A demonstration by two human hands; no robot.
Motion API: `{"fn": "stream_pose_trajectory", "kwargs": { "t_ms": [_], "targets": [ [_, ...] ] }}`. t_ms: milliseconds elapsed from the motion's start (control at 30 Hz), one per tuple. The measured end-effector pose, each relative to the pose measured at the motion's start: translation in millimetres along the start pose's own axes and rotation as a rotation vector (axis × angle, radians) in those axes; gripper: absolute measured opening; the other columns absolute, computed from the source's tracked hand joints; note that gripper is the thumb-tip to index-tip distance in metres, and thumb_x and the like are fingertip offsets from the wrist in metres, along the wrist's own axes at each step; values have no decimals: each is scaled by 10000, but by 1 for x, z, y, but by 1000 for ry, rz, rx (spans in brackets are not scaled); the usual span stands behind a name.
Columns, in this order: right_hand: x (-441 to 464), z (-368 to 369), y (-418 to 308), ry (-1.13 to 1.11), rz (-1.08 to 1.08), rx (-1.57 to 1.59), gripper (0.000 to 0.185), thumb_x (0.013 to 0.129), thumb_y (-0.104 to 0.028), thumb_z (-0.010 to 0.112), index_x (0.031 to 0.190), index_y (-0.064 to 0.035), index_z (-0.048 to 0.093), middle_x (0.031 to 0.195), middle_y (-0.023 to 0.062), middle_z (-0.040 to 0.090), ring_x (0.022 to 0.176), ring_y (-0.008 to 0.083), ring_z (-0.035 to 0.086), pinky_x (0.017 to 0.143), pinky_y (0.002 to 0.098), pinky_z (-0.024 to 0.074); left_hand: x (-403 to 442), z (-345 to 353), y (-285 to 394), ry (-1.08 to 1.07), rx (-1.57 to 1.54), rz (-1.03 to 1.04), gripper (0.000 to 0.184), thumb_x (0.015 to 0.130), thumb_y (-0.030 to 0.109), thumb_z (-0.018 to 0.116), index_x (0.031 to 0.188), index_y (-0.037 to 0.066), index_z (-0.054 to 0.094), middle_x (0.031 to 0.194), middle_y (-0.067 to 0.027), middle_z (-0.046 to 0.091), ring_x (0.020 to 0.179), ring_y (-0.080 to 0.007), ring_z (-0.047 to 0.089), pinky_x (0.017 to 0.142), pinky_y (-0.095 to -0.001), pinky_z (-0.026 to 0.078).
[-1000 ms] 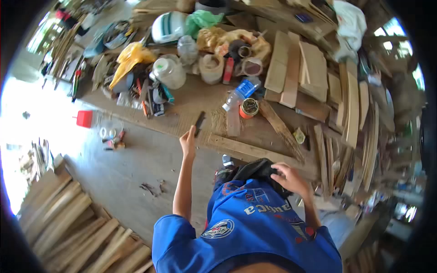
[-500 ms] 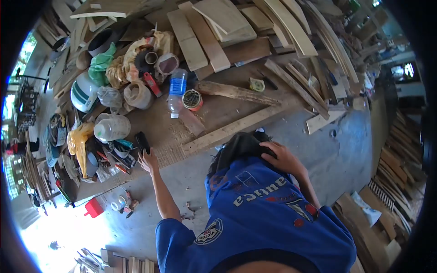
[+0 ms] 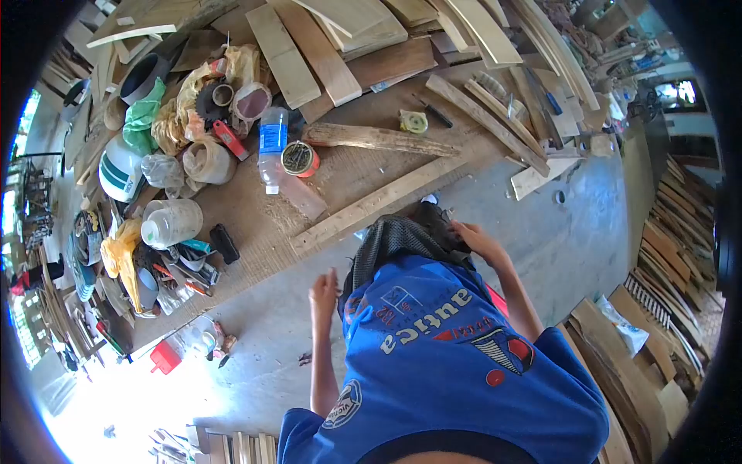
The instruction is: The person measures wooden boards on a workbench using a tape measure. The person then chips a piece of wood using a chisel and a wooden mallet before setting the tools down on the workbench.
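The workbench (image 3: 255, 232) runs widest across my view, with the person in a blue shirt (image 3: 464, 371) right at its edge. A long wood strip (image 3: 379, 203) lies along that edge, and dark cloth (image 3: 386, 246) bunches at the person's waist. On the bench stand a cloudy plastic jar (image 3: 175, 223) and, farther right, a water bottle (image 3: 272, 147). The right hand (image 3: 478, 240) is against the cloth, fingers stretched out; whether it grips, I can't tell. The left hand (image 3: 325, 295) hangs near the cloth's other side, fingers partly curled, and I can't tell whether they enclose anything. Beside the bottle sits a tin of nails (image 3: 300, 158); near the jar lies a small black block (image 3: 224, 243).
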State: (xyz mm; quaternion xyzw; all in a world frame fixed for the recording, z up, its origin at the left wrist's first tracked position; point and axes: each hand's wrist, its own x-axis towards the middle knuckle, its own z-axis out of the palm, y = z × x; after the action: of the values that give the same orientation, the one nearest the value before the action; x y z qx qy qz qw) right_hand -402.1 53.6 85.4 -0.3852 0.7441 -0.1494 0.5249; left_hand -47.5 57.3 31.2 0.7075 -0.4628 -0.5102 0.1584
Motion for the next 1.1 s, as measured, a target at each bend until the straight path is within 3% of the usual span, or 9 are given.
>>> {"fn": "stream_pose_trajectory", "kwargs": {
  "t_ms": [133, 200, 267, 367, 567, 867, 967, 1033, 1100],
  "targets": [
    [18, -2, -1, -105, 272, 91, 535, 823, -501, 408, 1003, -28, 581, 868, 106, 608, 731, 189, 566, 655, 306, 441, -39, 0, 30, -100, 177, 246, 489, 840, 442, 445, 821, -22, 596, 645, -128, 588, 610, -207, 544, 571, -342, 425],
    [30, -6, 7, -127, 339, 89, 545, 804, -512, 429, 998, -27, 586, 853, 132, 616, 710, 216, 583, 635, 331, 449, -41, 5, 35, -175, 34, 121, 492, 841, 434, 440, 833, -32, 597, 640, -121, 586, 599, -201, 538, 568, -336, 421],
    [59, 4, 39, -330, 78, -796, 401, 803, -363, 467, 917, -3, 601, 831, 199, 603, 710, 291, 600, 617, 381, 459, -34, 7, 41, -232, -111, -1, 495, 843, 426, 434, 844, -42, 597, 635, -114, 584, 589, -196, 532, 565, -330, 417],
    [107, 24, 182, -89, -266, -801, 240, 766, -193, 474, 827, 1, 602, 809, 233, 573, 751, 331, 590, 637, 412, 460, -28, 9, 49, -357, -9, -138, 412, 842, 341, 461, 817, -45, 603, 616, -79, 572, 569, -150, 510, 549, -298, 406],
    [26, -11, 55, -54, -216, -668, 149, 722, -101, 474, 757, -9, 585, 753, 205, 569, 751, 336, 575, 631, 400, 459, -49, 10, 62, -400, -171, -320, 310, 835, 237, 493, 750, -40, 603, 606, -18, 549, 561, -70, 448, 505, -257, 375],
    [44, -68, 84, -57, -306, -530, 168, 749, -138, 444, 768, -6, 547, 805, 223, 546, 811, 378, 531, 651, 453, 424, -51, 60, 106, -385, -147, -349, 285, 853, 213, 486, 754, -29, 599, 621, 28, 548, 556, -44, 453, 494, -227, 378],
    [76, -98, 61, -179, -214, -513, 152, 723, -153, 490, 762, -18, 548, 779, 210, 546, 801, 374, 526, 664, 449, 421, -56, 93, 121, -281, -192, -244, 279, 829, 233, 514, 739, -20, 589, 612, -43, 582, 545, -120, 522, 508, -278, 399],
    [125, -103, 39, -248, -401, -697, 225, 707, -173, 544, 885, -34, 547, 842, 195, 543, 847, 364, 517, 698, 433, 426, -52, 112, 122, -281, 290, -130, 268, 795, 253, 540, 756, -10, 578, 646, -153, 586, 593, -250, 575, 539, -343, 411],
    [162, -86, 24, 190, -748, -470, 386, 702, -191, 579, 1043, -34, 492, 942, 198, 517, 896, 357, 501, 721, 430, 428, -55, 131, 118, -273, 252, -114, 260, 767, 260, 556, 791, 2, 569, 704, -212, 560, 662, -337, 570, 573, -393, 410]
  ]
}}
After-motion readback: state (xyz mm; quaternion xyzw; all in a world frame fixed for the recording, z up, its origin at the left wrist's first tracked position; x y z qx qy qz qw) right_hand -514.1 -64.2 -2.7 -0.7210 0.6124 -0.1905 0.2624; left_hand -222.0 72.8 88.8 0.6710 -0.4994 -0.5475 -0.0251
